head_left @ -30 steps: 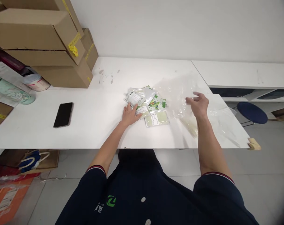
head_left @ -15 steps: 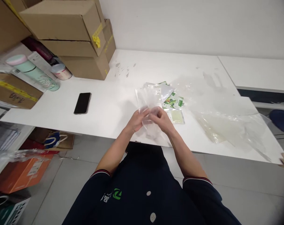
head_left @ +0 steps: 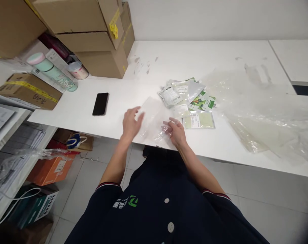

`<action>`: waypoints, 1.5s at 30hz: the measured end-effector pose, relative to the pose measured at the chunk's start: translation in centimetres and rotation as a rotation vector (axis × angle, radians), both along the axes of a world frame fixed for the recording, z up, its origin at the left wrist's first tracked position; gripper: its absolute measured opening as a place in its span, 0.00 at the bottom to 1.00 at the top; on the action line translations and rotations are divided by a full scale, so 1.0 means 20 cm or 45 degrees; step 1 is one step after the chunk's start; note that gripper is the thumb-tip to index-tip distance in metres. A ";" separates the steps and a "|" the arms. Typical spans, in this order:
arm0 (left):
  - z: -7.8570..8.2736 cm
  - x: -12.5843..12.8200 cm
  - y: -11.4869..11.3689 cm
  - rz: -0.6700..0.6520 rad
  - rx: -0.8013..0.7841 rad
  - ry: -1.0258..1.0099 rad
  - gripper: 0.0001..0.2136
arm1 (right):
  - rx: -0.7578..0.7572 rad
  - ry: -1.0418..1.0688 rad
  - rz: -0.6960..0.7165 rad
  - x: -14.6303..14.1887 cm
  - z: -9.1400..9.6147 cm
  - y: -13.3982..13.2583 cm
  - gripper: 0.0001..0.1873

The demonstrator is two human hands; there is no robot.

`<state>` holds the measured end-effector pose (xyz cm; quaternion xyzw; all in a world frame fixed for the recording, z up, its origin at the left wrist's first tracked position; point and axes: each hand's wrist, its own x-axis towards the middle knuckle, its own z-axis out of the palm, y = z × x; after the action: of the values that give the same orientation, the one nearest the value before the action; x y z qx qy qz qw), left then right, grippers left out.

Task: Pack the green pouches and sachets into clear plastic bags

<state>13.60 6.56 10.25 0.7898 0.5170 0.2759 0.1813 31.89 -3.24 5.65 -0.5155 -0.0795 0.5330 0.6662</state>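
Note:
A clear plastic bag (head_left: 154,118) lies flat on the white table in front of me, near its front edge. At its left side my left hand (head_left: 132,123) is raised a little, thumb and fingers apart, with nothing in it. My right hand (head_left: 176,132) is at the bag's right side, its fingers loosely curled and spread over the crinkled plastic; they do not appear to pinch it. Beyond this hand is a loose pile of packets: a white sachet (head_left: 171,96), a green printed packet (head_left: 202,101) and a pale green packet with a label (head_left: 199,120).
A large clear plastic sheet (head_left: 265,118) spreads over the table's right part. On the left lie a black phone (head_left: 100,104), a mint green bottle (head_left: 54,74) and a round tin (head_left: 78,70). Stacked cardboard boxes (head_left: 100,62) stand at the back left.
My hands have moved apart, the left one to the left, and let the clear bag down onto the table. The white sachet shows plainly now. The view has shifted.

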 end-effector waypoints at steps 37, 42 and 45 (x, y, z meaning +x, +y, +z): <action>-0.21 -0.10 0.09 -0.389 0.126 0.431 0.17 | -0.086 -1.115 1.003 0.12 0.19 -0.19 0.16; -0.33 -0.18 -0.08 -0.229 0.232 0.223 0.17 | -0.197 -2.126 0.441 0.38 0.19 0.18 0.19; -0.39 -0.19 -0.11 -0.212 0.246 0.218 0.17 | -0.231 -2.359 0.668 0.45 0.10 0.41 0.38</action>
<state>9.82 4.27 2.45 0.8643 0.4344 0.2401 0.0820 40.81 5.02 7.68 -0.7467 -0.6444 0.0510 0.1567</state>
